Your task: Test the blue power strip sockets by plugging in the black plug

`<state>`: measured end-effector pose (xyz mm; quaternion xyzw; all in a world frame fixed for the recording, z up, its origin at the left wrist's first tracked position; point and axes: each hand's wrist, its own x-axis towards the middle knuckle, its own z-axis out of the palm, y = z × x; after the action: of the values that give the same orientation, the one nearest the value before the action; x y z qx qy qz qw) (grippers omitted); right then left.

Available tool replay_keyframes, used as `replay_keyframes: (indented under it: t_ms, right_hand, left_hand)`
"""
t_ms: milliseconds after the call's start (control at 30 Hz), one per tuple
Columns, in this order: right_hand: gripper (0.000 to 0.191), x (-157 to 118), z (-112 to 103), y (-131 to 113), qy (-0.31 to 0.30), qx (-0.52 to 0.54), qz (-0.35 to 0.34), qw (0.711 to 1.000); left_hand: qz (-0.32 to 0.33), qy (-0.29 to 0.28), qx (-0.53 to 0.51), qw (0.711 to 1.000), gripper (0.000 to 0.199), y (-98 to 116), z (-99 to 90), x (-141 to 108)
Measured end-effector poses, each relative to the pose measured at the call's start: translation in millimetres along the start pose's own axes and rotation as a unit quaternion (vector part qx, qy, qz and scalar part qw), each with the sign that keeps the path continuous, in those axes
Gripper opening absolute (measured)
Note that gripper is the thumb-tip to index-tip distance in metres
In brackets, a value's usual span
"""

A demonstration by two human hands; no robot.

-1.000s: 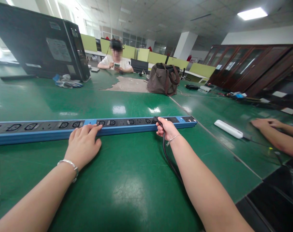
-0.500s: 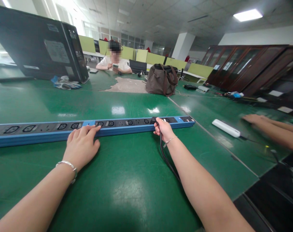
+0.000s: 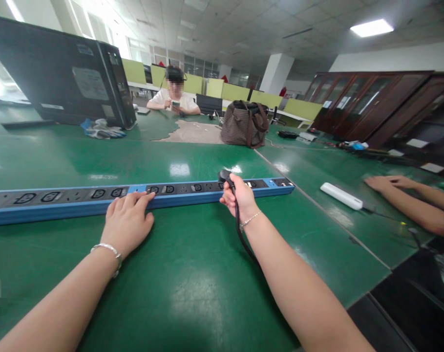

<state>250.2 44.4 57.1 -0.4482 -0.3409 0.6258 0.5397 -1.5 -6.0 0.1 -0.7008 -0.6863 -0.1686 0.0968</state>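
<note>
Right hand grips a black plug, left hand rests unclenched on a blue power strip

Ceiling pale, panelled; one lit lamp upper right. Bright windows far left. Yellow-green partitions across back, white pillar behind. Dark red-brown cabinets with glass doors at right, pale wall above. Black chair near partitions.
</note>
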Motion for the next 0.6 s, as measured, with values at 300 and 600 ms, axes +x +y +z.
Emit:
replay_keyframes:
  t_ms: [300, 600]
  right_hand:
    - [0.04, 13.2, 63.9, 42.9, -0.019, -0.019, 0.105, 0.994]
    - [0.038, 15.2, 77.5, 46.5, -0.011, -0.023, 0.115, 0.993]
  left_hand:
    - [0.001, 0.0, -0.01, 1.0, 0.051, 1.7, -1.5, -0.8]
    - [0.001, 0.013, -0.021, 1.0, 0.05, 4.2, -2.7, -1.8]
